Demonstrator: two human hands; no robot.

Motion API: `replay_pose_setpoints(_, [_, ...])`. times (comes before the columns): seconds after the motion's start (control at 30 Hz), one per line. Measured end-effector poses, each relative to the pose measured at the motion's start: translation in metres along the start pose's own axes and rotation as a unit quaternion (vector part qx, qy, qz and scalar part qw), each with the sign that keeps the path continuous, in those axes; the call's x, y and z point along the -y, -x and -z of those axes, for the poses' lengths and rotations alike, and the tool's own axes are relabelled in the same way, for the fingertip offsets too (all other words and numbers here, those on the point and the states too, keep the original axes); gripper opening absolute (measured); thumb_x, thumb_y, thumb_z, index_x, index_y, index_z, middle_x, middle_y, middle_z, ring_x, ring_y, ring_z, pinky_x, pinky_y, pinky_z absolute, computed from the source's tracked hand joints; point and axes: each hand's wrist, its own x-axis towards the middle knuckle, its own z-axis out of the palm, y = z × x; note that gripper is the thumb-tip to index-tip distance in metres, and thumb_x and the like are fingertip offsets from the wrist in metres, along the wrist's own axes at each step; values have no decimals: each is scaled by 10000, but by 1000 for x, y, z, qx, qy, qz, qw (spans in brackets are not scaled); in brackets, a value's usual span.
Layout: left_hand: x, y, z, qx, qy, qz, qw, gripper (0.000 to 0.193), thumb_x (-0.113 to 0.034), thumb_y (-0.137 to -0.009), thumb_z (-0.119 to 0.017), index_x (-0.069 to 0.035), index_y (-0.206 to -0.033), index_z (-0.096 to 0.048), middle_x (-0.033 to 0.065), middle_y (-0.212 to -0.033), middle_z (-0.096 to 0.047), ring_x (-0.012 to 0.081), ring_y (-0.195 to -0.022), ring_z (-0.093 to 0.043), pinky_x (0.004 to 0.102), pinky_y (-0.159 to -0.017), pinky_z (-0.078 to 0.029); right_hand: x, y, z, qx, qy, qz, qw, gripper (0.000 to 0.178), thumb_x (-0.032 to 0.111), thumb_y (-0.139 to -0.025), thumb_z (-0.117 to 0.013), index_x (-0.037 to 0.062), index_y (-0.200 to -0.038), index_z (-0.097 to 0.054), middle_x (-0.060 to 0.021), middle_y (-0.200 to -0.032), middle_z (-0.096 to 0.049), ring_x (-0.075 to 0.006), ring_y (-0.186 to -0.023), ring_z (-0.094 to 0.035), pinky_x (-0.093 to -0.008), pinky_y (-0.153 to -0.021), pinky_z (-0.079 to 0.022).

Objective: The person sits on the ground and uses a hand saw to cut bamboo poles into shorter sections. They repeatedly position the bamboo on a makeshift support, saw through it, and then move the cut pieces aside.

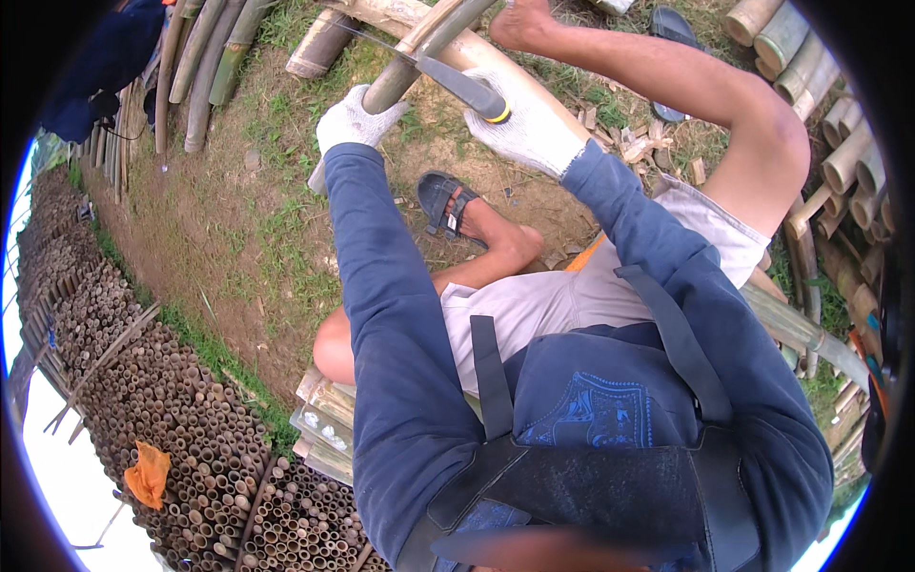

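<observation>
My left hand (358, 122), in a white knit glove, is closed around a greenish-brown bamboo pole (391, 84) that slants up and away to the right. My right hand (530, 126), gloved the same way, grips the grey handle of a saw (464, 89) with a yellow band at its end. The saw's thin blade runs up and to the left across the pole, seen nearly edge-on. Whether its teeth are in the bamboo I cannot tell. Beneath the pole lies a thicker pale bamboo log (491, 59), slanting down to the right. The fingers of my right hand are partly hidden.
My bare right foot (519, 24) is by the log; my left wears a dark sandal (440, 195). Wood chips (648, 143) lie beside the log. Bamboo pieces (846, 157) are stacked at right, a large pile of cut bamboo (181, 410) at lower left, with an orange bag (148, 474).
</observation>
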Motion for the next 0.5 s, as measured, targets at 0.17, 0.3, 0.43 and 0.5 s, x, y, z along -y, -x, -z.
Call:
replay_pose_setpoints(0.17, [5,-10,-7,2,-6,-14,1000,801,-765,-772,-801,-198,-1333,-728,131,-1181,-803,357,-1090,-767,470,-983,-588,70,194,73,-3,36,-95,995,606,-71,-899,-722,42,-1472,-560,-171,-1344,-659,-273,-1198,-687,-351,-1054,-520])
replay_pose_setpoints(0.3, [2,-9,-7,-10,-23,-11,1000,777,-784,-795,-762,-210,-1317,-728,129,-1168,-808,342,-1111,-766,460,-993,-585,78,175,70,-28,84,-73,993,552,-66,-909,-699,34,-1439,-580,-177,-1345,-663,-308,-1238,-692,-359,-1057,-526])
replay_pose_setpoints(0.43, [-3,-4,-2,-14,-24,11,1000,791,-775,-776,-779,-213,-1331,-737,135,-1188,-807,352,-1115,-768,460,-999,-586,18,16,4,-46,33,45,997,443,92,-949,-763,98,-1364,-609,-122,-1126,-700,-238,-1013,-696,-366,-898,-582])
replay_pose_setpoints(0.5, [-2,-3,1,-10,-8,-1,1000,801,-777,-768,-784,-211,-1333,-736,137,-1181,-808,357,-1108,-769,464,-992,-588,-1,-26,-11,-39,28,82,996,431,127,-955,-786,106,-1349,-613,-115,-1079,-694,-210,-935,-680,-363,-857,-582])
